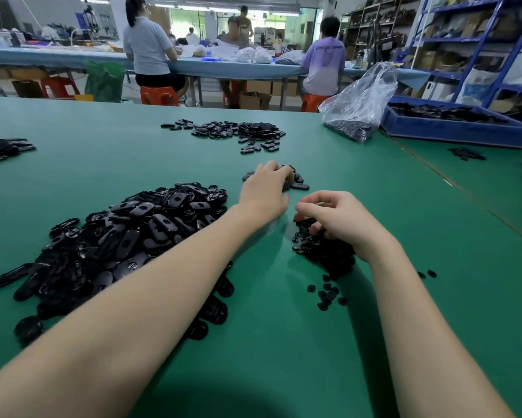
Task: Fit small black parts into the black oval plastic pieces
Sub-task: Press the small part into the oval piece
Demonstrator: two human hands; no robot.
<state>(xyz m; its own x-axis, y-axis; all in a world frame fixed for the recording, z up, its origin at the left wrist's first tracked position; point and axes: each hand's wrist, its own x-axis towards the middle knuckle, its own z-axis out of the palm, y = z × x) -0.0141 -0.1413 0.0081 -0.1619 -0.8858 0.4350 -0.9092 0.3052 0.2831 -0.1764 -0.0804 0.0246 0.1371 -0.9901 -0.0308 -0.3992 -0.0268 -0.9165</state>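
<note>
The right hand point(338, 224), fingers curled, picks at the heap of small round black plastic parts point(323, 251) directly beneath it; whether it pinches one I cannot tell. Beyond that heap, the left hand point(265, 191) curls over a small cluster of glossy black oval plastic pieces point(299, 182). Left of the heap lies the large pile of ovals point(117, 236), axes pointing every way.

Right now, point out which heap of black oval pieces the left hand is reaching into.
The small cluster of oval pieces just beyond both hands, under the left hand. The big heap lies beside the left forearm; the far pile is untouched.
</note>
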